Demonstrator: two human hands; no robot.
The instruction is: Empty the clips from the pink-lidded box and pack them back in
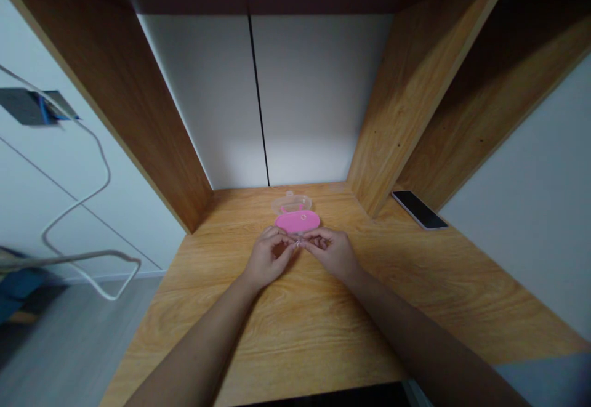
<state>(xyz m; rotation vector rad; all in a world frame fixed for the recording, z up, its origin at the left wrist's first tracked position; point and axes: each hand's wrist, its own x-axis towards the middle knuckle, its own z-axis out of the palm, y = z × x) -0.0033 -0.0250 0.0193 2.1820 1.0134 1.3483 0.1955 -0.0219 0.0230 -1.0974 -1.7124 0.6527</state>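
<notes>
Both my hands meet at the middle of the wooden desk, fingertips pinched on a small, thin, pale item (298, 243) between them, too small to name. My left hand (272, 256) grips its left side and my right hand (333, 250) its right side. Just beyond my fingers lies a pink oval case piece (298, 221) with a small round mark on it. Behind that sits a clear oval plastic piece (292, 204) with a small tab at its far edge and pink parts showing near it.
A dark-screened phone (419, 210) lies at the right, behind the upright wooden divider (392, 117). Wooden side panels and a white back wall enclose the desk (323, 333). A white cable (99, 191) hangs at the left, off the desk.
</notes>
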